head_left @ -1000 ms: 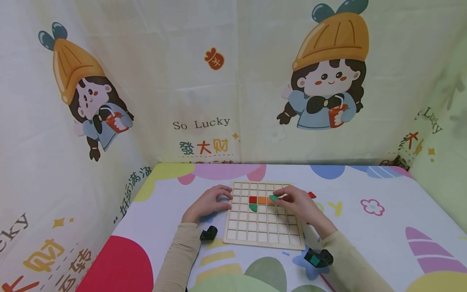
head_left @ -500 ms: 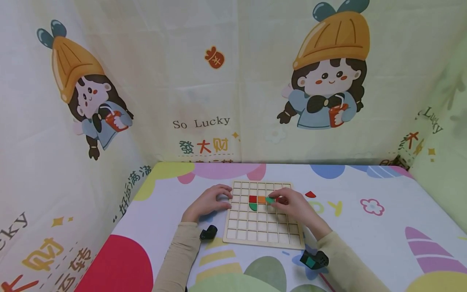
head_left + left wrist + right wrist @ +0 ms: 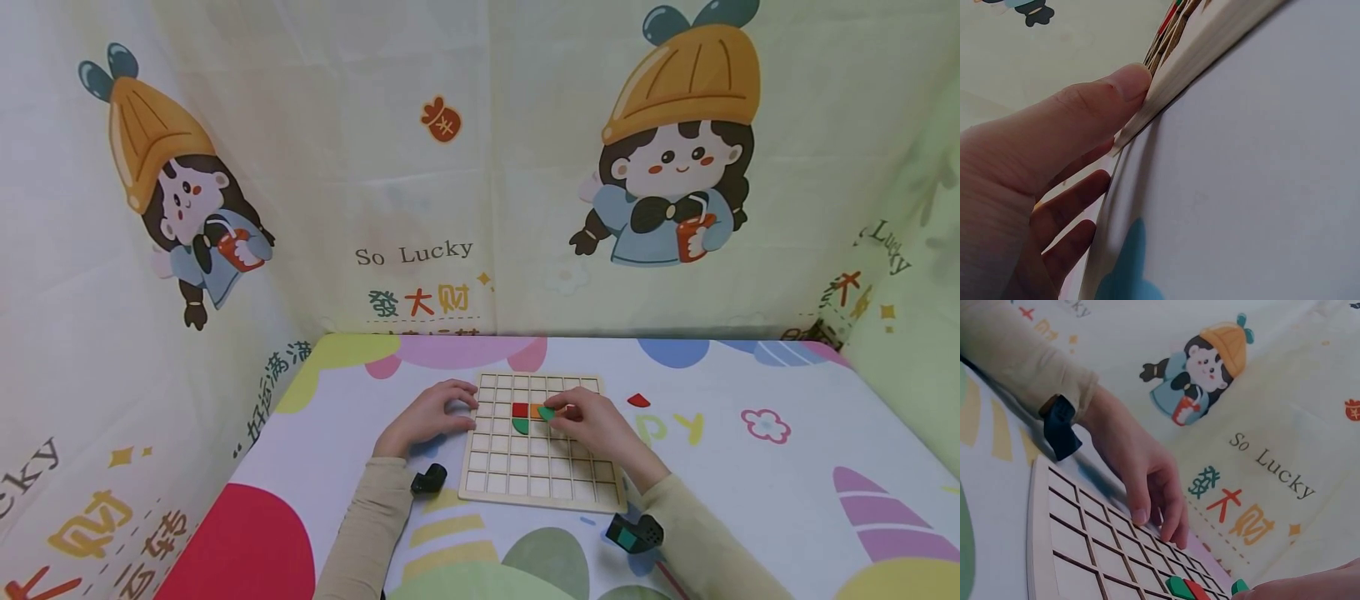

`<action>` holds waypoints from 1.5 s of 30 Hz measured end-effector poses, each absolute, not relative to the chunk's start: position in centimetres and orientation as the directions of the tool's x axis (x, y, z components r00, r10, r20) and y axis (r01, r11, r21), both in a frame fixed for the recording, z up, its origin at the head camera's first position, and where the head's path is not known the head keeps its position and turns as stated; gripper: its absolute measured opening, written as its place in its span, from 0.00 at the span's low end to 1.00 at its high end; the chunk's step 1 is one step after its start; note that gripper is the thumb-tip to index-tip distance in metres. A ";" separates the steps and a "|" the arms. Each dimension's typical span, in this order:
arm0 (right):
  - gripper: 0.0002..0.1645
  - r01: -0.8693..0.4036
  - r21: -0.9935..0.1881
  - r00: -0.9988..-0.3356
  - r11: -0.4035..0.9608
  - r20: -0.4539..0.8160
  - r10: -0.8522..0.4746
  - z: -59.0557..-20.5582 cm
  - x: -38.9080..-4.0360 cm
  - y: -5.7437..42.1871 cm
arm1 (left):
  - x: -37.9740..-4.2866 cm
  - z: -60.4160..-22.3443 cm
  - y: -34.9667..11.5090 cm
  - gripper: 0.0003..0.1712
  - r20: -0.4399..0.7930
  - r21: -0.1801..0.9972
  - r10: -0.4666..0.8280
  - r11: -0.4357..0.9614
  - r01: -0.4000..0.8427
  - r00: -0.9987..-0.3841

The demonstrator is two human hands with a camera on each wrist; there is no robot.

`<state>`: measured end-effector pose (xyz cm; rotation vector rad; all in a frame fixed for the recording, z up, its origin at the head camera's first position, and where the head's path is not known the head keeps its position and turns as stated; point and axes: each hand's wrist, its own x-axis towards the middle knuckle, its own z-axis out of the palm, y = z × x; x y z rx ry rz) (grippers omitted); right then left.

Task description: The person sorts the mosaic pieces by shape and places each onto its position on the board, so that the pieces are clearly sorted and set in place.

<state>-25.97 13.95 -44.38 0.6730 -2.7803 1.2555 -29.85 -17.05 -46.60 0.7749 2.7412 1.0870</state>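
Observation:
A pale wooden grid board (image 3: 517, 462) lies on the table. On it sit a red square (image 3: 520, 410), a partly covered orange square (image 3: 534, 410) and a green quarter-circle piece (image 3: 521, 426) just below the red one. My right hand (image 3: 588, 421) pinches another green quarter-circle piece (image 3: 546, 412) between thumb and index finger, over the orange square; it also shows in the right wrist view. At the board's left side is my left hand (image 3: 431, 417), relaxed. In the left wrist view its thumb (image 3: 1129, 81) touches the board's edge (image 3: 1204, 62), other fingers spread beyond.
A red quarter-circle piece (image 3: 637, 400) lies on the patterned tabletop right of the board. Black wrist cameras (image 3: 429, 479) hang by both sleeves. Behind the table stands a printed cloth backdrop (image 3: 405, 183).
My right hand has moved left across the board with the green piece, from beyond the orange square to over it. The red piece at right has become fully visible. The left hand has stayed still.

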 end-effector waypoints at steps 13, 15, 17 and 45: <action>0.16 -0.349 -0.730 -0.924 0.588 0.165 -0.344 -44.4 -26.0 13.8 | -29.9 -46.7 -17.0 0.14 0.107 0.655 0.492 0.619 0.433 -0.864; 0.16 -0.345 -0.729 -0.926 0.591 0.161 -0.342 -44.5 -26.1 13.7 | -29.9 -46.6 -17.0 0.13 0.115 0.659 0.496 0.611 0.440 -0.861; 0.15 -0.339 -0.729 -0.928 0.595 0.155 -0.339 -44.6 -26.2 13.6 | -29.9 -46.6 -17.0 0.14 0.118 0.661 0.498 0.606 0.442 -0.859; 0.13 -0.290 -0.704 -0.934 0.648 0.063 -0.351 -44.8 -26.4 12.3 | -29.9 -46.6 -17.1 0.13 0.119 0.669 0.496 0.600 0.439 -0.860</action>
